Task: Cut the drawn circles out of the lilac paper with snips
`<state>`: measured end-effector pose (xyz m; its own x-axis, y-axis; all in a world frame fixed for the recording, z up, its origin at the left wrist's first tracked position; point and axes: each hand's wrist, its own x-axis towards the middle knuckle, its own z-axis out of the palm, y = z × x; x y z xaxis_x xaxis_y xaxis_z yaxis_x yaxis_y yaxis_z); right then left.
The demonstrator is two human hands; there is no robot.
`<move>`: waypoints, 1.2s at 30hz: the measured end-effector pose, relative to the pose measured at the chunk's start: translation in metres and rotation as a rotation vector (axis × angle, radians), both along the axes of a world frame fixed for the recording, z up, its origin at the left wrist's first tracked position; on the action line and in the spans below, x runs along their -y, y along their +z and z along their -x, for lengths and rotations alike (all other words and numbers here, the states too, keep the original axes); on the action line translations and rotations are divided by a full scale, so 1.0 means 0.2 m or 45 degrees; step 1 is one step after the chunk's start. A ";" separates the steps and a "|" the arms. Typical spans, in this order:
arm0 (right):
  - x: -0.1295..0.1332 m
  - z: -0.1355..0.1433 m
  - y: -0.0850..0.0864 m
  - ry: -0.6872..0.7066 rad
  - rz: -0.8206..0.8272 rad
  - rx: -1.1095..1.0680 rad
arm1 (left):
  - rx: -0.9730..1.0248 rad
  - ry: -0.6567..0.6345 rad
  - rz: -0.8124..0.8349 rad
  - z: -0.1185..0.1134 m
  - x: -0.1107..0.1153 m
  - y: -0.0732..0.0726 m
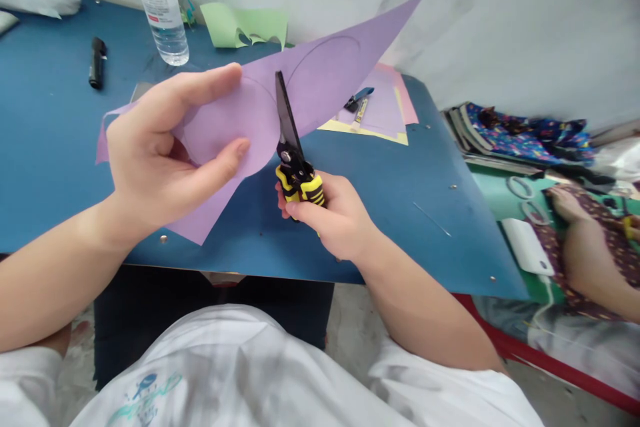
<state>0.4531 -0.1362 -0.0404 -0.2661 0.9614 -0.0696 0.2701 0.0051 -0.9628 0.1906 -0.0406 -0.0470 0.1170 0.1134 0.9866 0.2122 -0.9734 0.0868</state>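
The purple paper (320, 83) is raised over the blue counter (385, 193), between the two hands, its sharp corner pointing toward 2 o'clock. At 9 o'clock from the blades, the left hand (150, 140) grips it, forefinger and thumb well apart across the near face; the other fingers are mostly hidden. At about 4 o'clock, the right hand (337, 213) has its fingers wrapped around the yellow-and-black handles of the scissors (295, 160). The blades point almost to 12 and stand against the paper, though how far they are parted I cannot tell.

A rounded edge is already cut beside the pivot, and the drawn curve runs on toward 11 o'clock. To cut it cleanly, I would keep the right wrist steady and turn the sheet with the left hand, feeding the line into the blades near the pivot, in short strokes. The second drawn arc, at 1 o'clock, lies close to the tips, so straying that way could spoil it. The left forefinger deserves watching too, since it reaches toward the line.

The green paper (220, 23) at 11 o'clock and the bottle (167, 27) at 10 stand well apart from the cut.
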 end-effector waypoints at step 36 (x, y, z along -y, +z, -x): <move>0.00 -0.01 0.00 0.008 0.017 0.020 | 0.226 0.037 0.144 -0.05 0.03 0.00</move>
<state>0.4544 -0.1360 -0.0405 -0.2711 0.9586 -0.0866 0.2853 -0.0059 -0.9584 0.1997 -0.0475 -0.0476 -0.0622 0.2257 0.9722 0.2116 -0.9490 0.2339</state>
